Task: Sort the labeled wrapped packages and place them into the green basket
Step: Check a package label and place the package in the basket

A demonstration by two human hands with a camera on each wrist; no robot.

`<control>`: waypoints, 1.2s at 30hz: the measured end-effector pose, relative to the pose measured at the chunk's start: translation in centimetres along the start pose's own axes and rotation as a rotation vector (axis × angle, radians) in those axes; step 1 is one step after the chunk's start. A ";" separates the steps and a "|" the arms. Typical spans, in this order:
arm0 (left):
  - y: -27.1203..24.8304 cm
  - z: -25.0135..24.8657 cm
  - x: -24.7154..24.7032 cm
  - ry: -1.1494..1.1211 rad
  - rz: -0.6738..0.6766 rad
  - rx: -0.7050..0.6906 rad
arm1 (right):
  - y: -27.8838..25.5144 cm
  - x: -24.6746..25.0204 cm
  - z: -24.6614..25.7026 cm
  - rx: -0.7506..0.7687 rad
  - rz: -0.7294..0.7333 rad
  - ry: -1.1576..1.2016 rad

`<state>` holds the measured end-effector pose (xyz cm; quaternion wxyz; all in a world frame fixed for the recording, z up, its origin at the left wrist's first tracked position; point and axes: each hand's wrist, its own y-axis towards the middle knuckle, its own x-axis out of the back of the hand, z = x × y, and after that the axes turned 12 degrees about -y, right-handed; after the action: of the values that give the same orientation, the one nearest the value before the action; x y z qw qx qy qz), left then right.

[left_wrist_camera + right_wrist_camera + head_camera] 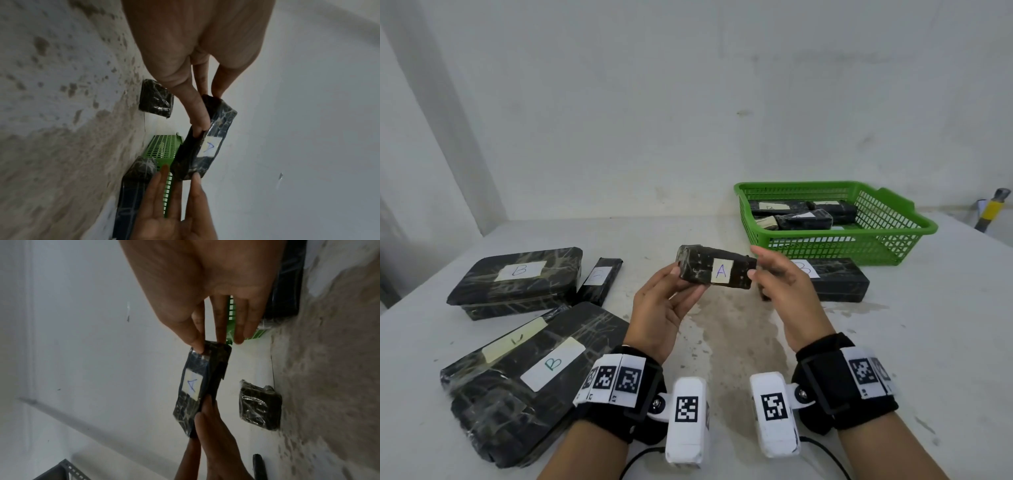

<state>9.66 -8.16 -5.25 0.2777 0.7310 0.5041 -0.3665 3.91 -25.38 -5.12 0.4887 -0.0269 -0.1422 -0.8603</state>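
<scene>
1. I hold package A (717,270) above mid-counter, its long axis crosswise; my left hand (666,313) is the grip at its left end, thumb and fingers curled around it.
2. My right hand (780,284) pinches the right end with thumb and fingertip, the other fingers straight.
3. The basket (893,240) lies toward the counter's far right corner, nearer my right hand; I'd judge that hand carries.
4. The package is a small block in glossy, crinkled black wrap with a paper label; the basket is rigid plastic lattice, already holding packages.
</scene>
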 end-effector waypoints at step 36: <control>12.9 7.1 -10.4 0.599 -0.051 0.029 | 18.6 12.4 5.7 -0.380 0.029 -0.311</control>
<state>17.68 -23.62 -0.37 0.0967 0.7977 0.5765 -0.1484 12.70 -43.11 6.72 0.4596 -0.2523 -0.0511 -0.8500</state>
